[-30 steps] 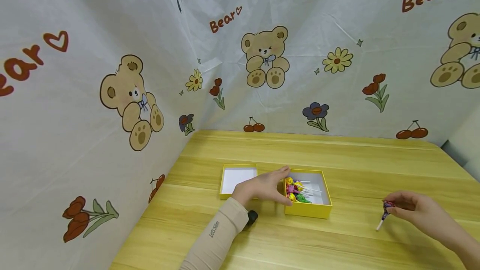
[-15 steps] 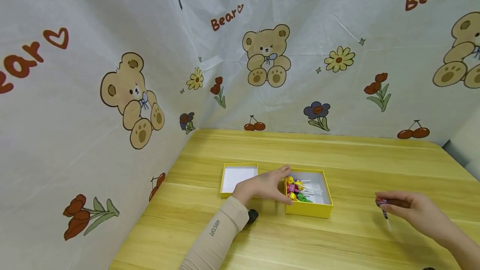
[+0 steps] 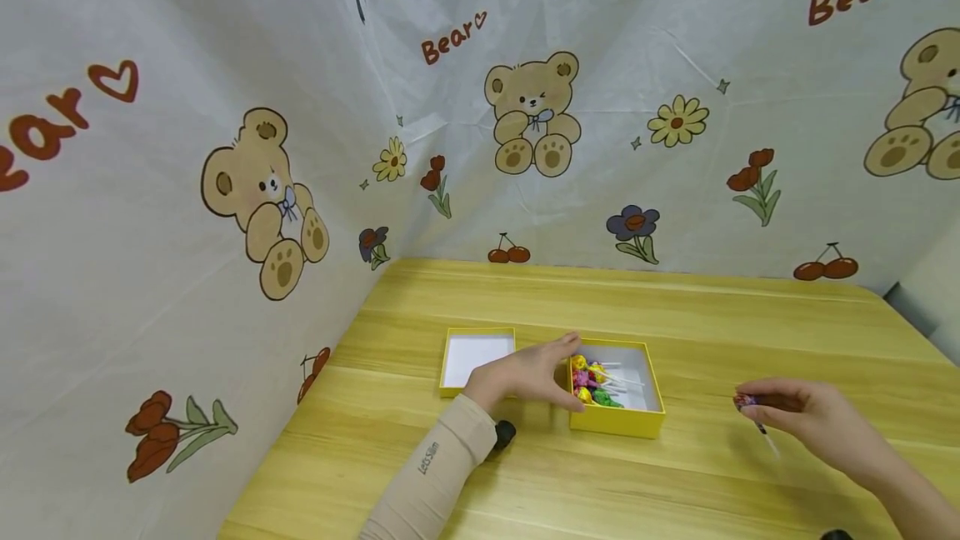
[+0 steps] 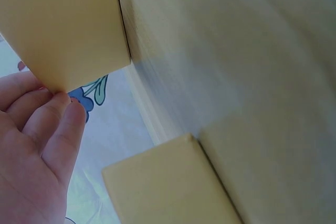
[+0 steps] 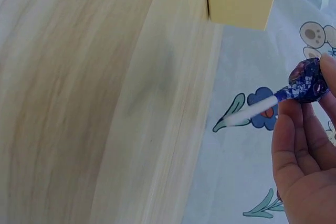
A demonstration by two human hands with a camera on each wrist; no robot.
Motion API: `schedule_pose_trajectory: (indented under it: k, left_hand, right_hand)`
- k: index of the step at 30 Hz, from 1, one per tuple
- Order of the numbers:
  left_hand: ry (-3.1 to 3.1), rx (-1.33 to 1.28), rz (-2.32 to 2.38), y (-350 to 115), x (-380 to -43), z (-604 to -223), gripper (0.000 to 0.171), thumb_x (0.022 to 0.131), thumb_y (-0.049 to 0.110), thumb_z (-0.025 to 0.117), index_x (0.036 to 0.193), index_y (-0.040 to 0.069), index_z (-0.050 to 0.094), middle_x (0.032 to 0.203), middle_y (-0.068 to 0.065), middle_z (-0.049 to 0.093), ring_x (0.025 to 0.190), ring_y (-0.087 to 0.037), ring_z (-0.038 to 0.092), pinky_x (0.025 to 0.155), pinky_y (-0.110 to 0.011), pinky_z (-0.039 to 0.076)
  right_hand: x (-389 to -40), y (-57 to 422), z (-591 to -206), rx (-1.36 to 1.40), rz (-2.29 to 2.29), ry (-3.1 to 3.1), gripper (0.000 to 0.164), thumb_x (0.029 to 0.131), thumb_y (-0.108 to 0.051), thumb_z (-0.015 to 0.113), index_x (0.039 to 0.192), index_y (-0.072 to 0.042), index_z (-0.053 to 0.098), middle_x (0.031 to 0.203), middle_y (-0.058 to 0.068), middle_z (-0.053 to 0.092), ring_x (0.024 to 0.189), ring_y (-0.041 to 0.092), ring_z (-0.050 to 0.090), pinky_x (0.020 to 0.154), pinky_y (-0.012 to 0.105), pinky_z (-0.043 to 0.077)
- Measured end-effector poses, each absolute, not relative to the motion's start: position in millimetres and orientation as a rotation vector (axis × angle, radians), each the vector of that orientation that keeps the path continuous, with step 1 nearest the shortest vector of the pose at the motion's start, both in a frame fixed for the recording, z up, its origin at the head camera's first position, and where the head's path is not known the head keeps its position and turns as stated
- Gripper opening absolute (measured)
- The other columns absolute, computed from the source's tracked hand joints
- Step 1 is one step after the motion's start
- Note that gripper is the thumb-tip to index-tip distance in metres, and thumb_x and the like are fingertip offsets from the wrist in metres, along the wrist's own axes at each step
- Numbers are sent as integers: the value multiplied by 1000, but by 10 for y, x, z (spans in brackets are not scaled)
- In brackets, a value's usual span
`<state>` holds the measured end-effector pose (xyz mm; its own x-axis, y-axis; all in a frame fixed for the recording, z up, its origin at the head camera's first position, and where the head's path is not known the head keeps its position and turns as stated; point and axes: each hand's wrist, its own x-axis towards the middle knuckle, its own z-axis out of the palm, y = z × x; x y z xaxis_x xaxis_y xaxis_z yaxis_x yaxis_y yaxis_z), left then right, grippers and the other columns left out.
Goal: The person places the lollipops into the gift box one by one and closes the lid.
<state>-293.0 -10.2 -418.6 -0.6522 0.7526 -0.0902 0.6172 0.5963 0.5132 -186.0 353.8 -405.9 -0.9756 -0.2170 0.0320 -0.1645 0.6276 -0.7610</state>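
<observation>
A yellow open box (image 3: 618, 419) with a white inside stands on the wooden table, holding several wrapped lollipops (image 3: 592, 377) at its left side with their sticks pointing right. My left hand (image 3: 525, 372) spans the box's left end, the thumb at the near corner and the fingers at the far corner; the left wrist view shows its fingertips touching the box edge. To the right of the box, my right hand (image 3: 813, 419) pinches a lollipop (image 5: 307, 81) by its dark blue wrapped head, above the table. Its white stick slants down and away from the fingers.
A shallow yellow box lid (image 3: 478, 361) with a white inside lies left of the box, partly behind my left wrist. The wooden table (image 3: 712, 315) meets a cloth (image 3: 585, 7) printed with bears and flowers at the back and left.
My right hand has moved left toward the box with the lollipop, whose stick has swung from pointing down-left to down-right. The left hand and the box stay in place.
</observation>
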Motion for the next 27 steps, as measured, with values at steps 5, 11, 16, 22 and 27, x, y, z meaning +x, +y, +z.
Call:
schedule_pose_trajectory:
  k: [5, 11, 16, 22, 27]
  left_hand:
    - [2533, 1126, 648, -103, -2932, -4192, 98, 69, 64, 59, 143, 24, 8, 149, 13, 0, 136, -7, 11, 108, -30, 24]
    - [2535, 1124, 646, -106, -2932, -4184, 98, 69, 64, 59, 143, 24, 8, 149, 13, 0, 136, -7, 11, 108, -30, 24]
    - [2538, 1116, 641, -106, -2932, -4198, 98, 69, 66, 58, 143, 26, 8, 149, 14, 0, 136, -7, 12, 108, -31, 25]
    - [2531, 1099, 656, -113, -2931, -4188, 98, 69, 65, 59, 143, 28, 7, 149, 15, 0, 136, -8, 13, 108, -32, 26]
    - [2527, 1112, 664, -126, -2939, -4179, 98, 69, 64, 60, 143, 26, 8, 149, 13, 0, 136, -8, 12, 108, -31, 25]
  right_hand:
    - [-1874, 3449, -4015, -320, -1274, 2808, 37, 86, -27, 56, 114, -2, 58, 103, 7, 66, 84, 1, 62, 65, 22, 52]
    - [-1901, 3358, -3984, -387, -1321, 2769, 36, 86, -24, 56, 113, 0, 58, 104, 12, 65, 86, 4, 63, 66, 22, 52]
    - [-1913, 3302, -3960, -368, -1314, 2763, 37, 86, -27, 57, 113, -1, 57, 105, 14, 64, 87, 3, 62, 68, 21, 52]
    - [-1969, 3230, -3913, -300, -1313, 2778, 37, 84, -34, 57, 108, -6, 60, 103, 11, 65, 88, 9, 63, 68, 24, 52]
    - [-2029, 3151, -3872, -346, -1345, 2758, 38, 85, -32, 57, 111, -5, 59, 105, 10, 65, 90, 9, 64, 71, 25, 53]
